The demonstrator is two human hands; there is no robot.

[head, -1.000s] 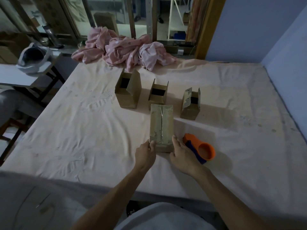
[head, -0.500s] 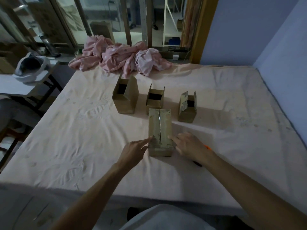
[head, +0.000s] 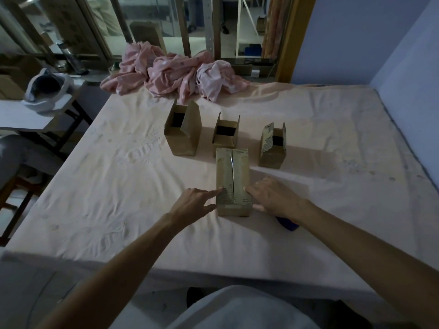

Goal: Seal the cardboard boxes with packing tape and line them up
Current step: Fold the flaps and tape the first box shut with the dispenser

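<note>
A closed cardboard box [head: 232, 179] lies on the sheet-covered table [head: 133, 186], its top flaps folded together with a seam down the middle. My left hand [head: 194, 204] touches the box's left side with straight fingers. On the box's right side rests my right hand [head: 273, 197], fingers extended. Behind it stand three boxes with raised flaps: a tall one [head: 183, 132], a small one [head: 225, 134] and one at the right [head: 273, 146]. The tape dispenser [head: 288, 224] lies under my right wrist; only its blue end shows.
A heap of pink cloth [head: 175, 72] lies at the table's far edge. A side table with a white bag [head: 46, 90] stands at the left. Blue walls close the right side. Bare sheet spreads left of the boxes and to the right.
Both hands slid from the box's near end onto its sides. The right hand and wrist now cover the orange tape dispenser, which lay in plain sight a second ago.
</note>
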